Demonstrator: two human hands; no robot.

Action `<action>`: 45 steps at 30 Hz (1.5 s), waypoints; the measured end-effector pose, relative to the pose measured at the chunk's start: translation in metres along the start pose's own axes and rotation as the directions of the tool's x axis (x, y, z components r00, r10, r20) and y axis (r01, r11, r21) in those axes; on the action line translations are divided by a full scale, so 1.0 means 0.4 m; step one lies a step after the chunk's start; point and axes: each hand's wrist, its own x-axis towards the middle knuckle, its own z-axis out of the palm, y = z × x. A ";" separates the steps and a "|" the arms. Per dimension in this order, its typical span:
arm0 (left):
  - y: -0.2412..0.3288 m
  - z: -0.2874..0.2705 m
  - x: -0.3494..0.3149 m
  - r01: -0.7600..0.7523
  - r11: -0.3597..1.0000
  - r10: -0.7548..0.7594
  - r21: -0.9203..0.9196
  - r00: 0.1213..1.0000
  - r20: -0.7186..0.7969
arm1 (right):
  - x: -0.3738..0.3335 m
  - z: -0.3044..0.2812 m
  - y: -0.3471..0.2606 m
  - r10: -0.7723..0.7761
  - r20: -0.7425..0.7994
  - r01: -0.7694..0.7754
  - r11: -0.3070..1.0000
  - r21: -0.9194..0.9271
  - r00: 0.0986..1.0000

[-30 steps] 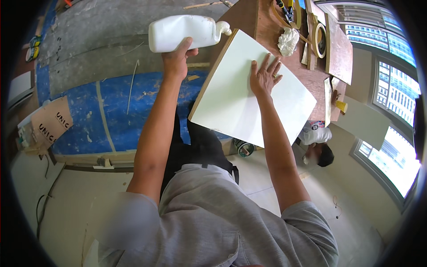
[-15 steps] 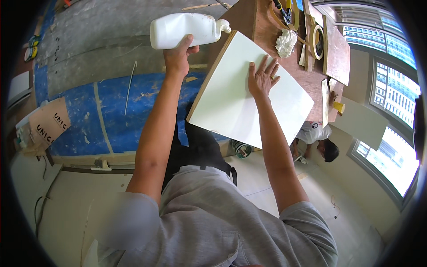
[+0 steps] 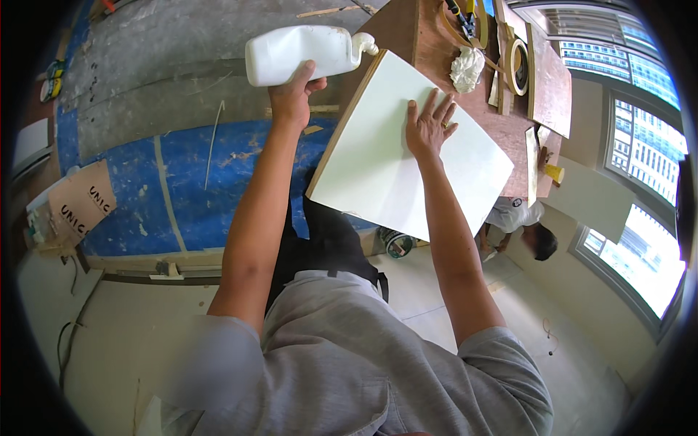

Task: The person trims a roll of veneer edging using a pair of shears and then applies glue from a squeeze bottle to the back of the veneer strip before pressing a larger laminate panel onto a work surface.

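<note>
My left hand [image 3: 292, 98] grips a white plastic glue bottle [image 3: 302, 54], held on its side with its crusted nozzle pointing right. The nozzle tip is close to the upper left edge of a white-faced board [image 3: 371, 160]; whether they touch, I cannot tell. Bare wood shows along that edge of the board. Flat on the white face lies my right hand [image 3: 429, 129], fingers spread, with a ring on one finger. The board rests on a brown wooden worktop [image 3: 443, 36] and juts out over its near side.
Crumpled white paper [image 3: 467, 70], a tape roll [image 3: 518, 67], pliers [image 3: 467, 22] and wood strips lie on the worktop. A co-worker [image 3: 518, 218] crouches beyond it at right. A tin [image 3: 396, 243] stands below the board. Blue sheeting [image 3: 218, 189] covers the floor at left.
Both hands, the bottle and the board stay almost still. The co-worker at right has shifted slightly.
</note>
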 end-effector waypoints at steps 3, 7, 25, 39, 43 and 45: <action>-0.001 0.000 0.004 -0.015 0.999 0.016 0.049 1.000 -0.019 | 0.002 0.004 0.004 0.003 0.002 -0.003 1.000 -0.003 1.000; 0.027 -0.009 -0.034 0.023 0.998 -0.020 0.065 0.999 -0.046 | 0.001 0.007 0.007 0.011 -0.004 -0.011 1.000 -0.007 1.000; 0.081 -0.077 -0.134 0.037 0.989 -0.034 0.140 0.999 -0.023 | 0.000 0.003 0.002 0.003 -0.004 -0.003 1.000 0.003 1.000; 0.063 -0.085 -0.108 0.020 0.995 -0.019 0.096 1.000 -0.011 | 0.000 0.005 -0.001 -0.001 -0.010 0.001 1.000 0.005 1.000; 0.051 -0.050 -0.082 -0.010 0.995 0.014 0.099 0.999 -0.038 | 0.000 0.004 0.000 -0.008 -0.011 0.009 1.000 0.016 1.000; 0.077 -0.077 -0.117 0.035 0.992 -0.035 0.122 0.999 -0.001 | -0.001 0.010 0.008 -0.001 -0.011 0.001 1.000 0.008 1.000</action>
